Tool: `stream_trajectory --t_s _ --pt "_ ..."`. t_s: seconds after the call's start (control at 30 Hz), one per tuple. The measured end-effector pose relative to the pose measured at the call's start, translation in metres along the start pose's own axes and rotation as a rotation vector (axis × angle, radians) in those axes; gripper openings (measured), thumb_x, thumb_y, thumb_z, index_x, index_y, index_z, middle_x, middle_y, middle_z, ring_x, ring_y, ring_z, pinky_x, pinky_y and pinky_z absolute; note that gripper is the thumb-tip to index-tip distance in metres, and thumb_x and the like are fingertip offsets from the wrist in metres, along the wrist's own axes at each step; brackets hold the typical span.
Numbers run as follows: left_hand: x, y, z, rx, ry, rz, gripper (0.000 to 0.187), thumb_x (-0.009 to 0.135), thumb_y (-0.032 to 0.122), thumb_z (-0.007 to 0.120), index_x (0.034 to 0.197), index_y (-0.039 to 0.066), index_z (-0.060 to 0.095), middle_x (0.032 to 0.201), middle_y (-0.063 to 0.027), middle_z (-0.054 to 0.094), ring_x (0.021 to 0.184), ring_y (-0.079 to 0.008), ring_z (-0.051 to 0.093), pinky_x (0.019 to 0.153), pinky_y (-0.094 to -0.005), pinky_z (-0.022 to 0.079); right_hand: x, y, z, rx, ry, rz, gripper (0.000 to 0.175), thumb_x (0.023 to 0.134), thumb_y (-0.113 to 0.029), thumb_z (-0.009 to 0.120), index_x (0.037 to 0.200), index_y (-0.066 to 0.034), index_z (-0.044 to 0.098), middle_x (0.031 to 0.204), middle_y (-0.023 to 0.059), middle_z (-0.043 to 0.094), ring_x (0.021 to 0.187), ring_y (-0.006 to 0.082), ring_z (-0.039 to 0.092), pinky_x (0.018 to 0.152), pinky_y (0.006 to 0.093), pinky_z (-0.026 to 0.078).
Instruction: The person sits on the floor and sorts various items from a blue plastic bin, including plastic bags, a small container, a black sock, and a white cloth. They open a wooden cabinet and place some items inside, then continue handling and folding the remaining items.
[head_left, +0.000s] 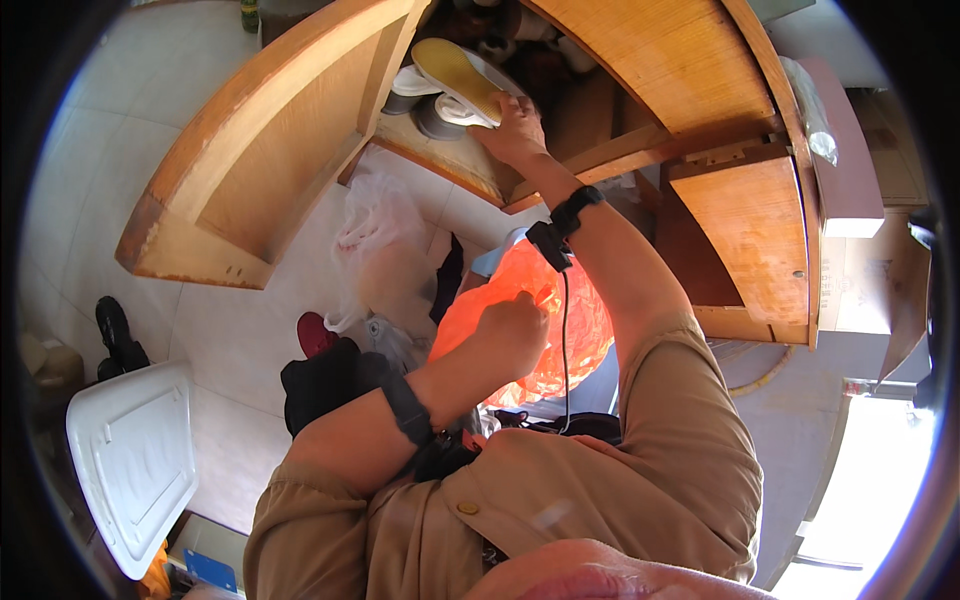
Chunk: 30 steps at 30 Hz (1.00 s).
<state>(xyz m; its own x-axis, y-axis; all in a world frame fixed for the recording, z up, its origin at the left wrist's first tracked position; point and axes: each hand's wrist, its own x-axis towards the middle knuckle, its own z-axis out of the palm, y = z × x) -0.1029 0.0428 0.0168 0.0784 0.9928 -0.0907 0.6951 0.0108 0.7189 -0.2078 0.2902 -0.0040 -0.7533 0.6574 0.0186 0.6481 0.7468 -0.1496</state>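
My right hand (517, 129) reaches into an open wooden cabinet (720, 60) and grips one end of a shoe (454, 71), whose yellowish sole faces up. Beneath it, grey-and-white shoes (442, 120) rest on the cabinet floor (465, 161). Darker items farther inside are hard to make out. Lower down, my left hand (514, 337) is closed at the top of a crinkled orange plastic bag (589, 322), seemingly pinching its edge; the fingertips are partly hidden. What the bag contains does not show.
The cabinet's open door (255, 180) juts out on the left. A translucent plastic bag (382, 225) and a red shoe (315, 335) lie on the tiled floor. A white plastic lid (135, 465) leans at left, near a black shoe (116, 334). Cardboard boxes (855, 285) stand at right.
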Motion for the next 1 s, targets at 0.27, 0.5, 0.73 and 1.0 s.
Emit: stream_trajectory --t_s 0.27,0.5,0.73,1.0 --pt "-0.002 -0.012 -0.014 0.004 -0.033 -0.039 0.022 0.077 0.004 0.062 0.097 -0.005 0.058 0.100 -0.0231 0.057 0.077 -0.0335 0.067 0.061 -0.0418 0.055 0.049 0.002 0.012 -0.044 -0.046 0.165 0.108 0.066 -0.046 0.082 0.150 -0.0122 0.023 0.152 0.0164 0.032 0.139 0.0325 0.035 0.111 0.0428 0.036" --pt "-0.001 -0.015 -0.011 -0.005 -0.056 -0.056 0.022 0.079 0.004 0.061 0.099 -0.004 0.058 0.101 -0.0231 0.057 0.078 -0.0347 0.067 0.063 -0.0433 0.055 0.070 0.018 0.026 -0.037 -0.075 0.144 0.096 0.065 -0.045 0.080 0.142 -0.0057 0.039 0.136 0.0204 0.051 0.130 0.0339 0.047 0.106 0.0412 0.041" --pt "-0.004 -0.017 -0.011 -0.020 -0.093 -0.061 0.023 0.078 0.003 0.060 0.099 -0.005 0.056 0.105 -0.0237 0.056 0.079 -0.0348 0.067 0.064 -0.0445 0.055 0.086 0.043 0.015 0.380 -0.267 0.140 0.089 0.061 -0.047 0.084 0.136 -0.0132 0.051 0.137 0.0223 0.048 0.123 0.0293 0.054 0.084 0.0364 0.056" --pt "-0.007 -0.018 -0.012 -0.047 -0.150 -0.076 0.021 0.079 0.001 0.057 0.099 -0.005 0.055 0.105 -0.0246 0.054 0.077 -0.0357 0.066 0.063 -0.0460 0.054 0.100 0.064 0.026 0.601 -0.295 0.241 0.085 0.058 -0.050 0.087 0.127 -0.0136 0.055 0.108 0.0114 0.063 0.088 0.0203 0.063 0.066 0.0333 0.055"
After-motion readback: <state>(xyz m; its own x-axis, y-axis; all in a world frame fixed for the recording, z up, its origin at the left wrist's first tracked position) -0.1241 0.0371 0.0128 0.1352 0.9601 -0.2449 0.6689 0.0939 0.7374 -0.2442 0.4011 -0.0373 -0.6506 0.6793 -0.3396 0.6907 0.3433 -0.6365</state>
